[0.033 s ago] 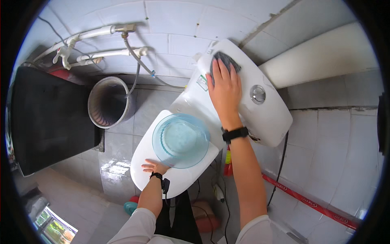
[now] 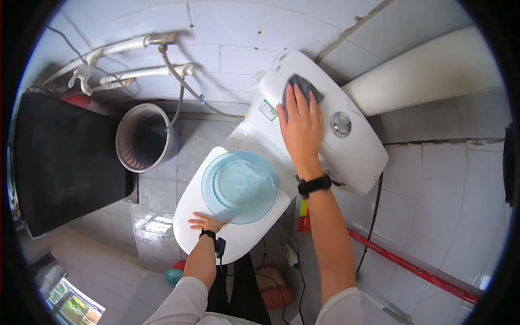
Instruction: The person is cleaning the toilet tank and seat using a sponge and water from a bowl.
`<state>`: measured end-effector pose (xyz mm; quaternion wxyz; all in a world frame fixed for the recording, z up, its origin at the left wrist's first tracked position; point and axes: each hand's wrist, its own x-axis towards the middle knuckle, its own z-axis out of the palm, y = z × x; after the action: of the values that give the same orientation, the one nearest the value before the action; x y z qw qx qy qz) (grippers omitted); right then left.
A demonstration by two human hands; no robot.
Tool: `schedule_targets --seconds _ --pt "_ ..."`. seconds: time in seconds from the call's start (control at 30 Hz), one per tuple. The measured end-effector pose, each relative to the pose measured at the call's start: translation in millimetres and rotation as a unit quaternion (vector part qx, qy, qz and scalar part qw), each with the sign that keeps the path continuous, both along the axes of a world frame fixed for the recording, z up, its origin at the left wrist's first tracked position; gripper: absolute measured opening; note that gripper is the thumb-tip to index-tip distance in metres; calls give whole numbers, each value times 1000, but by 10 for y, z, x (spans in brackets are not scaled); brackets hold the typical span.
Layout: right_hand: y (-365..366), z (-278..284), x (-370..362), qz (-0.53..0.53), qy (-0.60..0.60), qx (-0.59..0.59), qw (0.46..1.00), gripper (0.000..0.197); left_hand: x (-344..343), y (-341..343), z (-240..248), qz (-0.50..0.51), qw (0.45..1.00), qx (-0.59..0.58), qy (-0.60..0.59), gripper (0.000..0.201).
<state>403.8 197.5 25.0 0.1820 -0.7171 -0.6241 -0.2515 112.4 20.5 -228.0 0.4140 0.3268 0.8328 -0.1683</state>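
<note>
My right hand (image 2: pixel 303 127) lies with its fingers stretched over a dark grey cloth (image 2: pixel 306 85), pressing it onto the lid of the white toilet tank (image 2: pixel 357 154). The round chrome flush button (image 2: pixel 340 124) is just to the right of that hand. A clear blue plastic basin (image 2: pixel 241 187) rests on the closed white toilet seat lid (image 2: pixel 238 244). Flat on this lid, fingers spread, my left hand (image 2: pixel 207 222) lies at the basin's near left edge, and part of it is hidden by or under the basin's rim.
A grey bucket (image 2: pixel 146 138) stands beside a large black box-shaped thing (image 2: pixel 70 157) on the left. White pipes (image 2: pixel 122 49) and a hose (image 2: pixel 184 81) run along the wall. A thick white pipe (image 2: pixel 428 70) passes behind the tank. Red tape-like strip (image 2: pixel 411 267) crosses the right side.
My right hand and the cloth have slid slightly across the tank lid toward the flush button. My left hand and the basin keep their places on the seat lid.
</note>
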Motion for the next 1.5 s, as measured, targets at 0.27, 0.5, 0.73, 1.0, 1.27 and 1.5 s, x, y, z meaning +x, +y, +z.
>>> schedule_targets --seconds 0.27,0.5,0.73,1.0,1.27,1.5 --pt "-117 -160 -84 -75 -68 1 995 51 3 -14 -38 -6 1000 0 1 148" --pt "29 -113 -106 18 -37 19 999 47 -39 -38 -180 -56 997 -26 36 156" --pt "-1230 -77 460 -5 -37 -33 999 45 -21 -23 -114 -64 996 -38 41 155" --pt "-560 -239 145 30 -134 14 990 37 24 7 -66 -74 994 -42 68 152" --pt "-1077 -146 399 9 -39 28 999 35 -104 -11 -132 -108 990 -54 66 150" --pt "-1894 -67 790 -140 14 43 989 30 52 -21 -78 -111 989 -48 80 150"
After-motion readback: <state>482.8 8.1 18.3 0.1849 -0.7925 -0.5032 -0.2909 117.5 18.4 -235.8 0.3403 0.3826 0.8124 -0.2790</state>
